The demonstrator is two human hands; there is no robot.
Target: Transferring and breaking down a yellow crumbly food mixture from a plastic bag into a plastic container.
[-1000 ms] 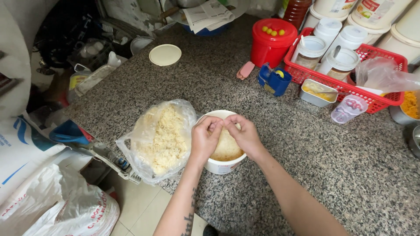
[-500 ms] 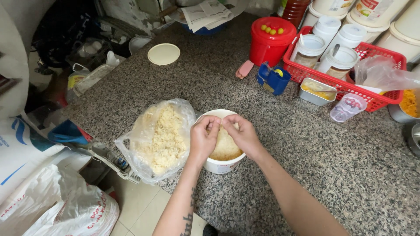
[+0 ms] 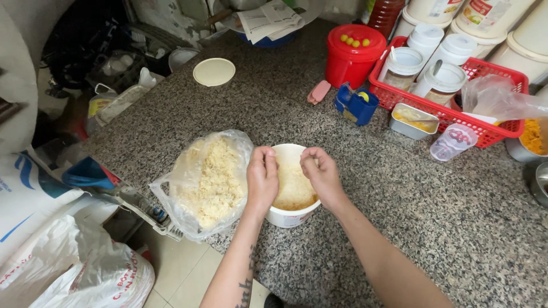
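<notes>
A round white tub (image 3: 288,218) full of pale yellow crumbly food stands on the speckled granite counter (image 3: 411,217) near its front edge. My left hand (image 3: 262,178) rests over the tub's left rim, fingers curled down toward the food. On the right side, my right hand (image 3: 321,174) hovers over the food with its fingertips pinched together; what they grip is too small to tell. A clear plastic bag (image 3: 208,182) holding more of the same crumbly food lies just left of the tub, touching my left hand's side.
At the back right sits a red basket (image 3: 482,122) of white lidded jars, with a red bucket (image 3: 354,54), a blue box (image 3: 355,104), a small metal tray (image 3: 414,121) and a clear cup (image 3: 452,142) beside it. A cream lid (image 3: 214,72) lies far left. White sacks (image 3: 63,268) stand on the floor.
Both hands have lifted a little and spread apart over the tub, uncovering more of the food between them. The bag and tub stay put.
</notes>
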